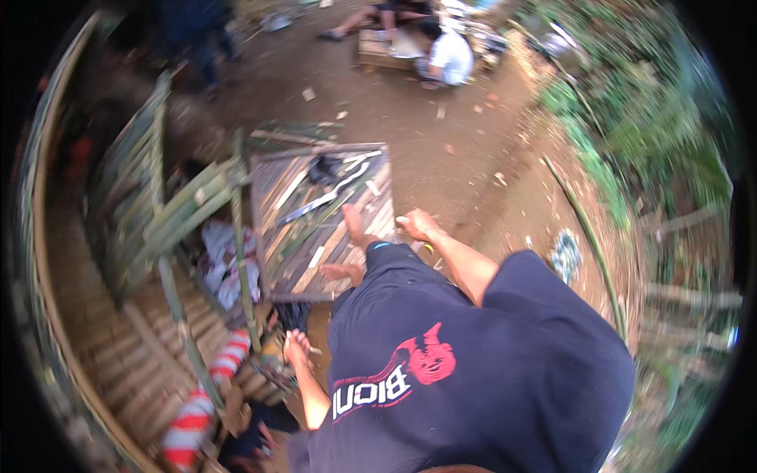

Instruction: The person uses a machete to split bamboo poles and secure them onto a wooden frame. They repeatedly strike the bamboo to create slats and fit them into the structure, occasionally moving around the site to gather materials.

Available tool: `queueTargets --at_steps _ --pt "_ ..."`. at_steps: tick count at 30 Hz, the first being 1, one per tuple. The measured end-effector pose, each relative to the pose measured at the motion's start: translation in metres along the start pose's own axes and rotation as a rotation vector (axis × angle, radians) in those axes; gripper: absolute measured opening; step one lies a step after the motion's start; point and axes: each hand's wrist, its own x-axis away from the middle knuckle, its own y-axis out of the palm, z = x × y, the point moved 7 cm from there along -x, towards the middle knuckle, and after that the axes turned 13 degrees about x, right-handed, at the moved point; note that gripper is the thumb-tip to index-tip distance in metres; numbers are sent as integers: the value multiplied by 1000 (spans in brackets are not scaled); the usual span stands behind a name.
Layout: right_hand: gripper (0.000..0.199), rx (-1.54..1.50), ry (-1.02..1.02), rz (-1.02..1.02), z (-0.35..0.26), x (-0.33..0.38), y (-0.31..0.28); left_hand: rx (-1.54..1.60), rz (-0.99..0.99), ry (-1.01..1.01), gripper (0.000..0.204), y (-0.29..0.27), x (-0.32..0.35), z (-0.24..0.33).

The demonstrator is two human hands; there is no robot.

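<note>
My left hand (298, 351) hangs low beside a bamboo post, its fingers loosely apart; a small pale sliver shows next to it, and blur hides whether they touch. My right hand (420, 226) is held out past the right edge of a slatted wooden platform (272, 272), fingers curled in. A small yellow spot (428, 247) shows just below that hand; what the fingers hold, if anything, cannot be made out. My bare feet (352, 223) rest on the platform. Further along it lie a long pale strip (327, 195) and a dark crumpled bundle (322, 169).
Left of the platform stands a frame of split bamboo (189, 205) with crumpled cloth (225, 264) behind its posts. A red-and-white striped roll (189, 426) lies lower left. People sit around a low wooden table (382, 54) ahead. A bamboo pole (587, 229) borders greenery at right.
</note>
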Motion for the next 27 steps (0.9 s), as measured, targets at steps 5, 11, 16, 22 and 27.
queueTargets --at_steps 5,11,16,22,27 --pt "47 -302 -28 -6 -62 6 -33 91 133 171 25 44 58 43" --pt "53 -346 -164 -231 -90 -14 -2 110 387 131 30 0 69 -24" --pt "52 -98 -333 -313 -101 -61 -22 316 600 86 31 -2 117 -121" --pt "56 99 -579 -384 -183 -143 -42 772 805 101 19 50 158 -226" --pt "40 402 -958 -369 -306 -139 -49 1032 783 411 30 150 158 -330"
